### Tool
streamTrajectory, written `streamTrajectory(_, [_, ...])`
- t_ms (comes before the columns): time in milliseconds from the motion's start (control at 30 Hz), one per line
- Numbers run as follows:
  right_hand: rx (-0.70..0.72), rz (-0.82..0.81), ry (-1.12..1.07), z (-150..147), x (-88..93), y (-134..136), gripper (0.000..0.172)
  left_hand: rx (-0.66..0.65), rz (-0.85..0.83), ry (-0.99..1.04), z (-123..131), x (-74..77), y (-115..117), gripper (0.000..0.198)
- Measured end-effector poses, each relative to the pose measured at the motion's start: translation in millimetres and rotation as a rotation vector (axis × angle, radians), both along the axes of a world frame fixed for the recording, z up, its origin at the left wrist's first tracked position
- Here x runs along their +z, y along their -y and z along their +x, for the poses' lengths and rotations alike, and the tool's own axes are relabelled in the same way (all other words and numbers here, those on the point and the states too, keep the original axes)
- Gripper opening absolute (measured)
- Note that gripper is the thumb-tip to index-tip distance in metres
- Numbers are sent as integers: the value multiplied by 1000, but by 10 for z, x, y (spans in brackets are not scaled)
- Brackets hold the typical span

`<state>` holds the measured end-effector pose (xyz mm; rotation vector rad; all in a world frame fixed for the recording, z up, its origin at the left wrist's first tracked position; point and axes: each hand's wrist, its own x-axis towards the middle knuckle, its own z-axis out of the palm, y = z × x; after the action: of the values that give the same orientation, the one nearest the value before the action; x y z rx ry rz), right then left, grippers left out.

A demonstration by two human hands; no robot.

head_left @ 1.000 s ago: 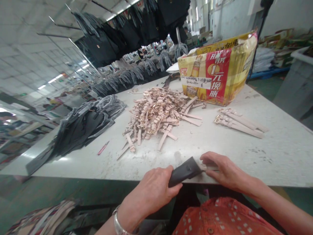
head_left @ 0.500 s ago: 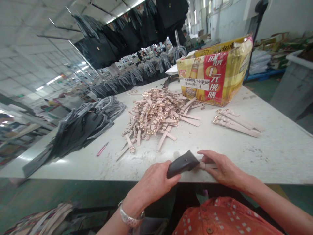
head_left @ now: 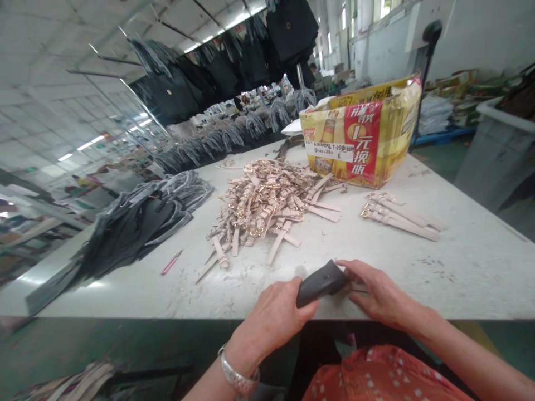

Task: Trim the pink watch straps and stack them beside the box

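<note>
My left hand [head_left: 278,309], with a silver watch at its wrist, is closed around a dark, smooth, leather-like piece [head_left: 321,284] with a small dot near its far end. The fingers of my right hand [head_left: 382,292] are curled at that end. A thin pale strap [head_left: 358,289] shows between the right fingers and thumb, mostly hidden. Both hands are just above the table's near edge. Beyond them lies a heap of pale pink straps [head_left: 267,203] with gold buckles. Several similar buckle straps [head_left: 399,216] lie apart on the right.
A yellow and red cardboard box [head_left: 361,136] stands behind the heap on the white table [head_left: 472,262]. Dark grey straps [head_left: 137,223] are piled on the left, near a small pink-handled tool [head_left: 171,262]. A grey bin [head_left: 497,150] stands beyond the right edge.
Both hands and the dark piece appear slightly lower and the left hand further right, as the view shifts a little. The right fingers are now closer against the piece's end, and less pale strap shows.
</note>
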<state>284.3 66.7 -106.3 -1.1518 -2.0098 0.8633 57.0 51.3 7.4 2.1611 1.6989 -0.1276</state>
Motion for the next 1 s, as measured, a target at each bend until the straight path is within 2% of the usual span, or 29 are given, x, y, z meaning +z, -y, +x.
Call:
streamTrajectory(133, [-39, 20, 76, -62, 32, 1, 53, 75, 10, 27, -83, -77, -4, 33])
streamTrajectory(300, [-86, 70, 184, 23, 76, -154, 36, 188, 35, 48, -284, -56, 96, 37])
streamTrajectory(367, [-169, 150, 218, 223, 88, -343, 32, 217, 31, 72, -374, -36, 155, 35])
streamTrajectory(500, [-427, 325, 307, 856, 111, -855, 26, 266, 45, 100, -533, -52, 266, 33])
streamTrajectory(567, [-548, 321, 390, 1134, 141, -1077, 27, 289, 55, 109, -598, -90, 303, 33])
streamTrajectory(633, [-612, 300, 514, 1260, 185, -1234, 30, 310, 63, 117, -649, -132, 324, 32])
streamTrajectory(733, [-550, 269, 602, 1075, 245, -1365, 30, 335, 70, 119, -690, -171, 343, 33])
streamTrajectory(900, [-380, 215, 594, 237, 256, -1490, 28, 333, 58, 116, -667, -174, 385, 35])
streamTrajectory(1000, [-334, 195, 590, -123, 264, -1544, 30, 329, 46, 110, -634, -170, 424, 38])
